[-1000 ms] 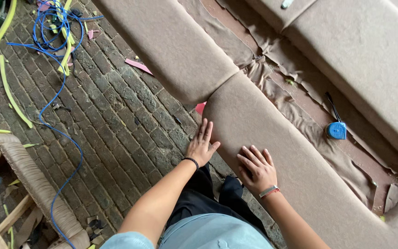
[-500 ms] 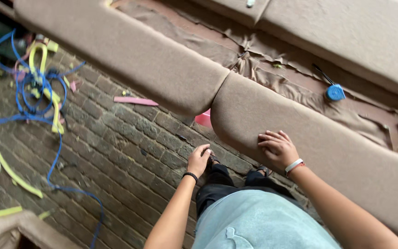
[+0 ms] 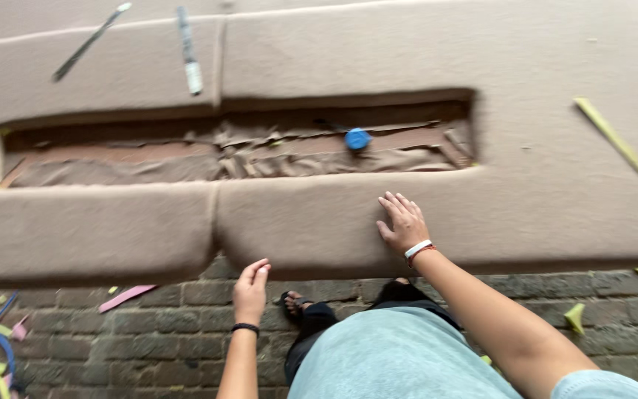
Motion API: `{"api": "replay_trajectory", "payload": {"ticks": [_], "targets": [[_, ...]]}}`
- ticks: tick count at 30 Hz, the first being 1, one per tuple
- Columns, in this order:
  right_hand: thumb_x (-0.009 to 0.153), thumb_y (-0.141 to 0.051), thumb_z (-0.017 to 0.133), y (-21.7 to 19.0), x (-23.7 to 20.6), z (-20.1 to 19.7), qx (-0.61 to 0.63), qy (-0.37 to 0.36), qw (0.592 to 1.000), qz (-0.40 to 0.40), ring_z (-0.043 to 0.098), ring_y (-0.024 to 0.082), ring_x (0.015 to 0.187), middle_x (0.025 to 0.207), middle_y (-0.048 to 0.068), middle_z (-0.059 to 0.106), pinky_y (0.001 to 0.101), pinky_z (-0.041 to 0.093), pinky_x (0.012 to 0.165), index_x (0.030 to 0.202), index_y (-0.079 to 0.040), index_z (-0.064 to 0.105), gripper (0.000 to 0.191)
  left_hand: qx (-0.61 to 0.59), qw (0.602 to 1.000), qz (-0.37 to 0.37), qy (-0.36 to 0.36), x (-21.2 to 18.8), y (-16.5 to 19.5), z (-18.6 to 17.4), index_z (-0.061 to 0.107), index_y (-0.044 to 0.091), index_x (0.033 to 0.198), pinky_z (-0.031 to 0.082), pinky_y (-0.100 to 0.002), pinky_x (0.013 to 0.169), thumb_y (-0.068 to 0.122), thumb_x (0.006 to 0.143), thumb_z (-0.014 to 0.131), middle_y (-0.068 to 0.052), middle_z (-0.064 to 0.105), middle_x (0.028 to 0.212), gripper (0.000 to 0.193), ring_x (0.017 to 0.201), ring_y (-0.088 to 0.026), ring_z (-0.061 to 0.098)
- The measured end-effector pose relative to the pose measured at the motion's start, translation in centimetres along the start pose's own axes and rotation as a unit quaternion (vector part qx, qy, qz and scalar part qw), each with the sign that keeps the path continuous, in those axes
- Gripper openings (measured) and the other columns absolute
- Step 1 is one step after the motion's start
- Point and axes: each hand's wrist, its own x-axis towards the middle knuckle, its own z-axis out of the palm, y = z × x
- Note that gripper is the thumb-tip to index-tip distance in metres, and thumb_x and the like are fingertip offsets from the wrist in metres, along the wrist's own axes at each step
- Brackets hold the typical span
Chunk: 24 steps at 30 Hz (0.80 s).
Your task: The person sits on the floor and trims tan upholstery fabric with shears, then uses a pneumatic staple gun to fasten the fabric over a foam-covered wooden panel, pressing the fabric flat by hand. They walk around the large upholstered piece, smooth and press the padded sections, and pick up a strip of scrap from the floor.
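Now, line by line:

Landmark: the big brown foam frame (image 3: 555,185), two padded sections butted together, lying flat above a brick floor (image 3: 179,325).

Right hand: the right hand (image 3: 405,224) rests palm down on the near rail of the foam frame, just right of the seam between the sections. Fingers are spread and flat, gripping nothing. A white and red band sits at the wrist.

Left hand: the left hand (image 3: 250,292) hangs just below the near edge of the foam frame, close to the seam. Fingers are loosely extended, not clenched, holding nothing; whether the fingertips touch the foam's underside edge I cannot tell. A dark band circles the wrist.

Recess: a long sunken strip (image 3: 149,159) runs along the middle of the foam frame, lined with wrinkled brown fabric.

Blue disc: a small round blue object (image 3: 357,138) lies in the recess, beyond the right hand and well apart from it.

Far rail: a white tube-like tool (image 3: 190,55) and a thin grey strip (image 3: 90,42) lie on the far side of the foam frame.

Yellow strip: a yellow strip (image 3: 622,148) lies slanted on the right end of the foam frame.

Floor scraps: a pink scrap (image 3: 127,297) lies on the bricks under the frame's left section.
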Motion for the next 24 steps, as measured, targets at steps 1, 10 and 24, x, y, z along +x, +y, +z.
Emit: {"api": "replay_trajectory", "payload": {"ticks": [1, 10, 24], "targets": [[0.087, -0.032, 0.069, 2.4, -0.2, -0.9, -0.008, 0.009, 1.000, 0.005, 0.041, 0.029, 0.146, 0.155, 0.008, 0.049, 0.0484, 0.028, 0.120, 0.143, -0.015, 0.056, 0.059, -0.027, 1.000, -0.008, -0.003, -0.2, 1.1, 1.6, 0.075, 0.009, 0.118, 0.055, -0.029, 0.091, 0.021, 0.099, 0.063, -0.008, 0.079, 0.111, 0.026, 0.102, -0.014, 0.072], [0.088, -0.037, 0.069, 24.9, -5.7, -9.0, -0.038, 0.092, 0.986, 0.135, 0.039, 0.031, 0.148, 0.157, 0.012, 0.047, 0.0538, 0.024, 0.121, 0.141, -0.015, 0.061, 0.058, 0.388, 0.918, 0.081, -0.009, -2.2, 9.3, 19.6, 0.061, 0.016, 0.138, 0.029, -0.048, 0.119, 0.032, 0.084, 0.075, -0.019, 0.036, 0.160, 0.057, 0.147, -0.039, 0.031], [0.084, -0.032, 0.072, 31.6, -14.0, -11.9, -0.027, 0.084, 0.943, 0.320, 0.035, 0.031, 0.148, 0.159, 0.009, 0.043, 0.0513, 0.023, 0.121, 0.138, -0.019, 0.060, 0.057, 0.344, 0.853, 0.314, -0.238, -2.2, 15.1, 39.9, 0.056, 0.016, 0.142, 0.023, -0.048, 0.124, 0.024, 0.087, 0.067, -0.010, 0.038, 0.161, 0.057, 0.152, -0.031, 0.031]]}}
